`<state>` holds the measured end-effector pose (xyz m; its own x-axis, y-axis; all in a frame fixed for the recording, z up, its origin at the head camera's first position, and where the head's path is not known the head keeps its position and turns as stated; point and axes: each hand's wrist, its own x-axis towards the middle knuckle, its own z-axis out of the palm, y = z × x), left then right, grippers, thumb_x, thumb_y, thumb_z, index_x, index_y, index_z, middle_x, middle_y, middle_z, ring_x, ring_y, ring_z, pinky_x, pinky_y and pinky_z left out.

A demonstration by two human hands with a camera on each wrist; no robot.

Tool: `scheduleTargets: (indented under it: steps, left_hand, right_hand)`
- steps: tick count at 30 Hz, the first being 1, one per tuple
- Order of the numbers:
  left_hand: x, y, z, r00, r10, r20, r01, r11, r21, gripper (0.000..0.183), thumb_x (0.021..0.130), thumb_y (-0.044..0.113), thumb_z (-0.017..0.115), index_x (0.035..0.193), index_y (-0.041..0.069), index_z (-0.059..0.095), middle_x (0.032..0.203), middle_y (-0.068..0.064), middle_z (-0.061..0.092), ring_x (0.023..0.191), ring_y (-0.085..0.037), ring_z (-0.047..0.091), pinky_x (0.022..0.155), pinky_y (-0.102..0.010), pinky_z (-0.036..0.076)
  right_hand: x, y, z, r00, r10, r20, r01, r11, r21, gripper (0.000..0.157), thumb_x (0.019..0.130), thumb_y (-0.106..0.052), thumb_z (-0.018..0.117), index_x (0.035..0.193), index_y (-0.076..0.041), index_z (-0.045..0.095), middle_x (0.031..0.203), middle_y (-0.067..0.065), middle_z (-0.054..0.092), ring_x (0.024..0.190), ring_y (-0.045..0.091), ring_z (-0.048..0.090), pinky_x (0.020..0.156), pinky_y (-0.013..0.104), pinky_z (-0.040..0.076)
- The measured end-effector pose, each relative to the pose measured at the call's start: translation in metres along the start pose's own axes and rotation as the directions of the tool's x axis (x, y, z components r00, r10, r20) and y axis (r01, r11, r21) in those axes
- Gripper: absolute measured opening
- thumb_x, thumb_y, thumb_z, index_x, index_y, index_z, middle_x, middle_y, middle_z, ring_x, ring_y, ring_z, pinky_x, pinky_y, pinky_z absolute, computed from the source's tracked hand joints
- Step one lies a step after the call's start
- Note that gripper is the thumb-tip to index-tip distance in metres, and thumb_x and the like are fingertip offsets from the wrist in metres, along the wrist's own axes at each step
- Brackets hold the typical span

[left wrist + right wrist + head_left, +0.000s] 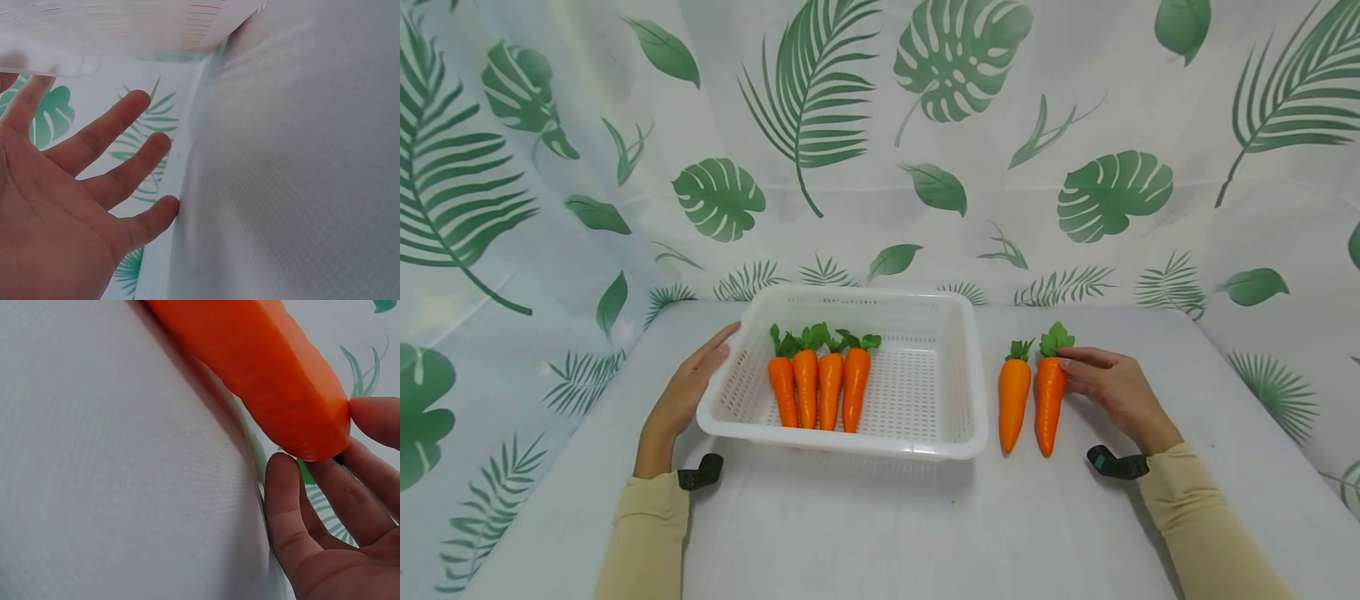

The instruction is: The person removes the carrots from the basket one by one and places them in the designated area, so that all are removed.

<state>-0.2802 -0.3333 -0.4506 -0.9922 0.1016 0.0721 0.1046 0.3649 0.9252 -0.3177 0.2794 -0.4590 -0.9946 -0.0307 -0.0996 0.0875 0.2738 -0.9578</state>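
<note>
A white plastic basket (955, 417) holds several orange carrots (830, 387) with green leafy tops, lined up side by side toward its left. My left hand (688, 387) is at the basket's left wall; in the left wrist view its fingers are spread and fairly straight, with the basket's underside above them. Right of the basket, two more carrots point their tips toward me. The nearer one to the basket (1013, 404) lies untouched. My right hand (1108, 383) pinches the other carrot (275, 375) by its thick end, just below the leaves, thumb against one side and fingers under the other.
All of this is on a white-covered table (850, 533). Behind it hangs a white curtain (865, 183) printed with green leaves. Each wrist wears a small black camera, one by the left sleeve (651, 508) and one by the right sleeve (1195, 492).
</note>
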Motion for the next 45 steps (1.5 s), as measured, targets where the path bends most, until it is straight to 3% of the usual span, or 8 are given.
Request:
scheduleTargets:
  steps: [6,10,16,21,28,36,45]
  left_hand:
    - [0.0017,0.0011,-0.0013,1.0,0.004,0.003,-0.004,1.0,0.003,0.06,0.116,0.049,0.04,0.172,0.028,0.029,0.168,-0.014,0.04,0.121,-0.028,0.058,0.088,-0.027,0.057]
    - [0.0033,0.0017,-0.0035,1.0,0.011,0.004,-0.011,1.0,0.006,0.061,0.116,0.05,0.04,0.172,0.027,0.03,0.168,-0.015,0.04,0.119,-0.026,0.059,0.087,-0.027,0.057]
    - [0.002,0.0017,-0.0056,1.0,0.004,-0.005,-0.004,1.0,0.012,0.061,0.116,0.05,0.04,0.172,0.028,0.029,0.168,-0.014,0.039,0.117,-0.021,0.06,0.086,-0.027,0.058]
    - [0.0013,0.0013,-0.0057,1.0,0.0,0.005,0.0,1.0,0.004,0.06,0.116,0.049,0.039,0.172,0.029,0.028,0.169,-0.014,0.038,0.119,-0.024,0.059,0.087,-0.027,0.058]
    - [0.002,0.0013,-0.0055,1.0,0.003,0.012,-0.003,1.0,-0.006,0.06,0.116,0.048,0.039,0.172,0.028,0.027,0.17,-0.013,0.036,0.124,-0.03,0.055,0.089,-0.025,0.056]
    - [0.0021,-0.001,-0.0044,1.0,-0.005,0.017,0.005,1.0,-0.007,0.06,0.117,0.048,0.038,0.172,0.029,0.027,0.17,-0.013,0.036,0.122,-0.026,0.057,0.088,-0.026,0.057]
    - [0.0019,-0.001,-0.0025,1.0,-0.004,0.01,0.004,1.0,-0.002,0.06,0.116,0.049,0.038,0.172,0.029,0.028,0.17,-0.013,0.037,0.122,-0.028,0.056,0.088,-0.025,0.057]
  right_hand:
    - [-0.0007,0.0007,0.003,1.0,0.003,-0.009,-0.003,0.997,-0.083,0.064,0.109,-0.035,0.065,0.154,0.007,0.051,0.143,0.014,0.059,0.101,0.003,0.064,0.088,0.021,0.057]
    - [-0.0002,-0.0004,0.0046,1.0,0.003,-0.009,-0.004,0.992,-0.123,0.062,0.11,-0.036,0.064,0.153,0.006,0.053,0.149,0.023,0.055,0.101,0.004,0.064,0.088,0.02,0.056]
    - [-0.0007,-0.0051,0.0071,1.0,-0.014,0.008,0.015,0.979,-0.203,0.061,0.11,-0.039,0.062,0.151,0.005,0.056,0.149,0.027,0.056,0.103,0.011,0.064,0.088,0.018,0.052]
    - [-0.0019,-0.007,0.0074,1.0,-0.013,0.018,0.017,0.974,-0.226,0.059,0.11,-0.038,0.061,0.15,0.005,0.057,0.148,0.028,0.057,0.104,0.016,0.064,0.087,0.019,0.051]
    - [-0.0029,-0.0064,0.0075,0.999,-0.04,0.033,0.046,0.98,-0.194,0.057,0.111,-0.034,0.06,0.151,0.005,0.057,0.151,0.029,0.054,0.101,0.008,0.066,0.087,0.019,0.054]
    - [-0.0041,-0.0046,0.0061,0.999,-0.033,0.023,0.036,0.987,-0.157,0.059,0.112,-0.035,0.059,0.155,0.004,0.051,0.152,0.032,0.052,0.097,0.002,0.067,0.088,0.019,0.056]
    - [-0.0059,-0.0091,0.001,0.999,-0.026,-0.018,0.022,0.979,-0.201,0.063,0.112,-0.038,0.055,0.164,-0.004,0.042,0.146,0.035,0.054,0.101,0.021,0.072,0.083,0.018,0.056]
